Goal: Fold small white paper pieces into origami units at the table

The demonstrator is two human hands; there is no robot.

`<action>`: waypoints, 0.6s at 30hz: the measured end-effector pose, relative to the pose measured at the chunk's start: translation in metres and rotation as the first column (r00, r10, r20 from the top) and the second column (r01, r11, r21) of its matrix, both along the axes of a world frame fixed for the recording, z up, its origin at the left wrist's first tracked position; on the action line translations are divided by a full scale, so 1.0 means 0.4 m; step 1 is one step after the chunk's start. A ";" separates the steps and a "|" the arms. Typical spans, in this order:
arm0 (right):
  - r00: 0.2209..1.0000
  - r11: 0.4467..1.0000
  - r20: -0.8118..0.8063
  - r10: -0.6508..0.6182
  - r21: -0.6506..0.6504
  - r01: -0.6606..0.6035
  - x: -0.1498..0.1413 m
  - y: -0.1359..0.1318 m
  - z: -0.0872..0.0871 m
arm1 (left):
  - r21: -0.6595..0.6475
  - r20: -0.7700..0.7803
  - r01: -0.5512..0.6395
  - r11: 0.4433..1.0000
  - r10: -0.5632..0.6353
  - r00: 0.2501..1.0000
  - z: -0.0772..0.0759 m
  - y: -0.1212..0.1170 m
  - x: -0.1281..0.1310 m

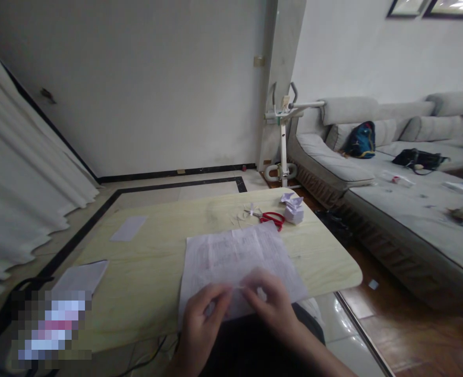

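Observation:
My left hand [206, 309] and my right hand [268, 301] meet near the table's front edge, thumbs and fingertips pinched. Between the fingertips shows a thin whitish piece [238, 286], blurred and mostly covered by the fingers. Under both hands lies a large creased sheet of paper [231, 251] with faint print. Beyond its far edge are scissors [274, 220] with red handles, their blades pointing left. Thin pale strips [238, 219] lie scattered by the blades. Right of the scissors stands a folded white paper piece [294, 212].
The pale wooden table [156, 277] has rounded corners. On its left lie a small white sheet [129, 229] and a stack of paper [82, 277], beside a pixelated patch. A grey sofa [392, 193] is on the right, an exercise machine [283, 141] behind, a white curtain [23, 173] left.

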State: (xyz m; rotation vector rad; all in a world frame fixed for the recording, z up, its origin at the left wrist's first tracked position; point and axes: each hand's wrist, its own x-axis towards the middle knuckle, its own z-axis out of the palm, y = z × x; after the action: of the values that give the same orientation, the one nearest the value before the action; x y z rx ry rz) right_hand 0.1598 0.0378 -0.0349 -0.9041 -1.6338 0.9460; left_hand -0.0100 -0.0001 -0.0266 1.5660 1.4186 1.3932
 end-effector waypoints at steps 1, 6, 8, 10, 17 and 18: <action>1.000 1.000 -0.013 0.004 -0.008 -0.005 0.001 0.000 0.002 | -0.014 0.019 0.012 1.000 -0.011 1.000 0.004 -0.003 0.001; 0.996 0.987 -0.079 0.036 -0.156 -0.048 0.001 -0.003 0.012 | -0.065 0.109 0.008 0.998 -0.001 0.994 0.014 -0.005 0.006; 0.992 0.974 -0.116 0.052 -0.214 -0.076 0.000 -0.005 0.016 | -0.101 0.158 0.031 0.994 -0.014 0.987 0.020 -0.004 0.009; 0.989 0.967 -0.137 0.054 -0.240 -0.086 0.001 -0.006 0.018 | -0.144 0.207 0.057 0.988 -0.027 0.978 0.027 -0.004 0.011; 0.975 0.943 -0.221 0.040 -0.314 -0.110 0.000 -0.009 0.021 | -0.229 0.291 0.096 0.969 -0.026 0.956 0.038 -0.002 0.015; 0.969 0.935 -0.241 0.046 -0.332 -0.127 -0.001 -0.009 0.020 | -0.236 0.301 0.099 0.967 -0.024 0.953 0.037 -0.001 0.016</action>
State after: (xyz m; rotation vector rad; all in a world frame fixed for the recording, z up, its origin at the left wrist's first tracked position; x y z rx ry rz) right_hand 0.1595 0.0340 -0.0269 -0.9203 -1.3397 1.3784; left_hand -0.0038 -0.0007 -0.0119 1.1766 1.2923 1.2932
